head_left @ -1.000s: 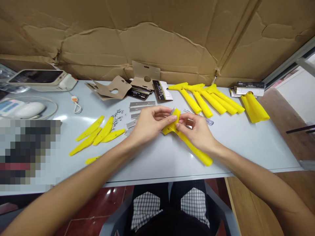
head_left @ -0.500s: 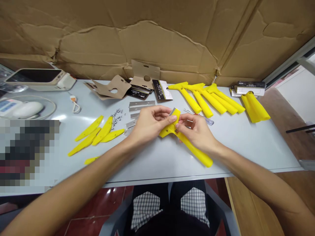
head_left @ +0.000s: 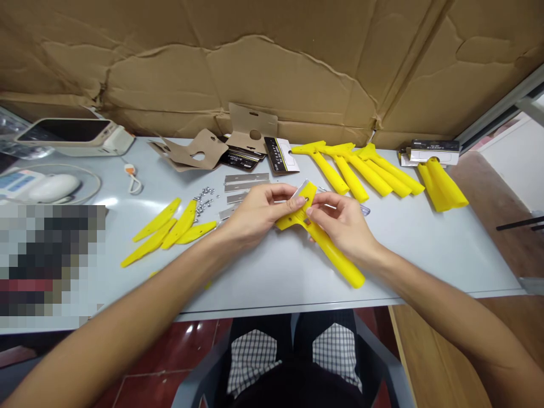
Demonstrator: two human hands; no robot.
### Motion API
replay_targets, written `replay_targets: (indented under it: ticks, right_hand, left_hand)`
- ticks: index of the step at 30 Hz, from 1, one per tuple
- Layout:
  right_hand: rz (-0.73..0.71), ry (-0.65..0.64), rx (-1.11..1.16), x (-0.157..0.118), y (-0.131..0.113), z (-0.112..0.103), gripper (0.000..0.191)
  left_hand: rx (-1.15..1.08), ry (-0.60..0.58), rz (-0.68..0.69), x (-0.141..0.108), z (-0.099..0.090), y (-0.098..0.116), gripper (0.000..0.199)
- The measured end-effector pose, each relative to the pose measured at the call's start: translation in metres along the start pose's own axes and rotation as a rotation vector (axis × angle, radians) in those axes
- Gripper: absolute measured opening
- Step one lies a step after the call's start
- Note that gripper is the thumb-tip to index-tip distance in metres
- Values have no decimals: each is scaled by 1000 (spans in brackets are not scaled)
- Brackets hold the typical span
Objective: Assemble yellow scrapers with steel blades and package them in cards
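Between both hands is a yellow plastic scraper [head_left: 338, 258], its handle slanting toward the table's front right and its T-shaped head pointing away. A thin strip of metal blade shows along the head's far edge. My left hand [head_left: 261, 212] is closed on the head, thumb pressed on top beside a small screw hole. My right hand [head_left: 351, 224] pinches the scraper where head meets handle, its other fingers partly hidden underneath. Behind the right hand lies a screwdriver [head_left: 365, 209], mostly covered. Loose metal blades [head_left: 246, 186] lie beyond my left hand, small screws [head_left: 206, 201] left of them.
Several yellow cover plates [head_left: 156, 220] lie on the left of the grey table [head_left: 263, 289]. More yellow scrapers [head_left: 329, 173] rest at the back right, near a packaged one [head_left: 442, 187]. Cardboard packaging [head_left: 199, 150] and a phone-like device [head_left: 68, 131] stand along the back.
The scraper has turned slightly in my hands, and my left thumb has shifted so the screw hole beside it shows. My right fingertips have moved a little along the head. The view has shifted slightly.
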State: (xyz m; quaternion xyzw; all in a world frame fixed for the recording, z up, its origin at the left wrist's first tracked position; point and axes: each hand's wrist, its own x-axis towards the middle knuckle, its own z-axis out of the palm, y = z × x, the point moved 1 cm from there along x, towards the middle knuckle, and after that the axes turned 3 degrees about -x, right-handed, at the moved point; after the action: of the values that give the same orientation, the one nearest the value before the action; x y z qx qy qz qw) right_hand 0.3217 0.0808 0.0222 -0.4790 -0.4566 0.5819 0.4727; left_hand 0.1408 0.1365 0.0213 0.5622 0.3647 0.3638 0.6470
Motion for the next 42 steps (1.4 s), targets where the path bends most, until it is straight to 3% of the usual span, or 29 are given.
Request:
replay_targets:
  ticks: [7,10,15,18,22,32,38,42]
  right_hand:
    - [-19,1,-90,0,1,0,33]
    - [-24,8,-95,1,2,0,30]
    - [-18,18,-96,2,2,0,26]
    - [-23,10,-102,3,2,0,26]
    - [-34,11,-98,4,4,-1,28]
    - [-50,-7,-137,5,7,-2,21]
    - [36,4,-33,6,6,-1,23]
    - [61,-11,0,6,3,-1,23]
  left_hand:
    - [95,48,3,-4,3,4,29]
    - [160,119,67,-4,2,3,32]
    - [622,321,500,-8,2,6,16]
    - [878,304,743,-12,5,7,10]
    - [1038,281,880,-15,7,4,10]
    - [1307,272,970,-19,14,6,18]
    - [1076,175,845,-17,8,6,13]
    - [956,185,826,-13,3,9,8]
